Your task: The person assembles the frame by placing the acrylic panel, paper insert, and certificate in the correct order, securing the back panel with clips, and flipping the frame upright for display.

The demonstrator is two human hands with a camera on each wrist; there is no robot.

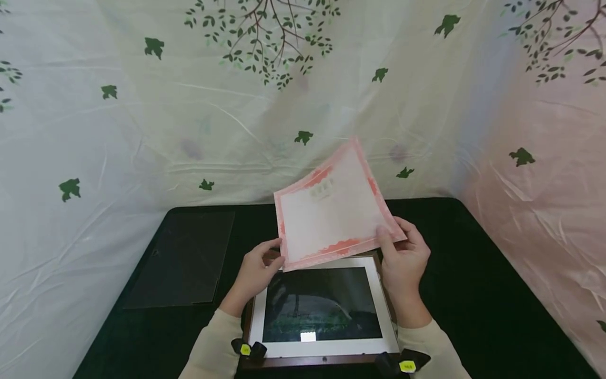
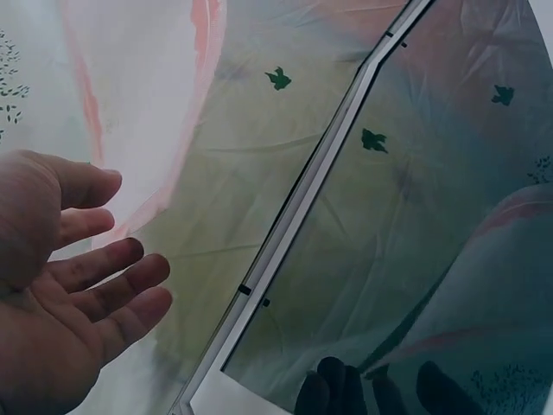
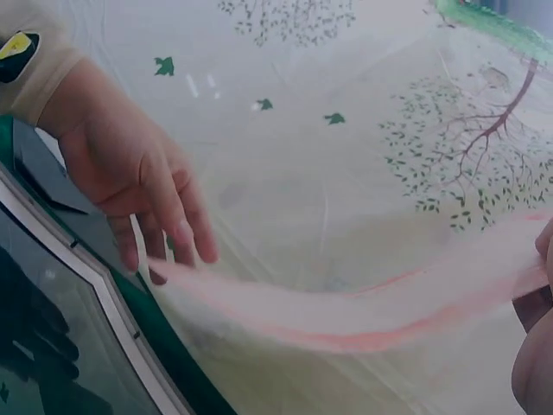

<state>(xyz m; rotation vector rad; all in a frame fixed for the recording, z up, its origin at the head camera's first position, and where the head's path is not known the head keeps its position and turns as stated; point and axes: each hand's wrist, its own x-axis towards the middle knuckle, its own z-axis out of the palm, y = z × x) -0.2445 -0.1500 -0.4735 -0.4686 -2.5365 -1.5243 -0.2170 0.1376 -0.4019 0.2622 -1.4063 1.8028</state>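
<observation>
A sheet of paper point(image 1: 333, 210) with a pink border is held up at a tilt over a picture frame, its upper corner raised. My right hand point(image 1: 404, 268) pinches its lower right corner, thumb on the near face. Beside the lower left corner is my left hand point(image 1: 255, 271); in the left wrist view its fingers point(image 2: 130, 324) are loosely bent and spread, overlapping the corner. Beneath both hands lies the picture frame point(image 1: 322, 361), brown with a white inner border. Its dark glossy middle point(image 1: 322, 305) reflects the surroundings; in the left wrist view, the paper and fingers show there.
To the left on the dark green table point(image 1: 473, 295) lies a thin dark flat panel point(image 1: 184, 263). A pale curtain point(image 1: 236, 131) printed with leaves and branches hangs round the table's back and sides.
</observation>
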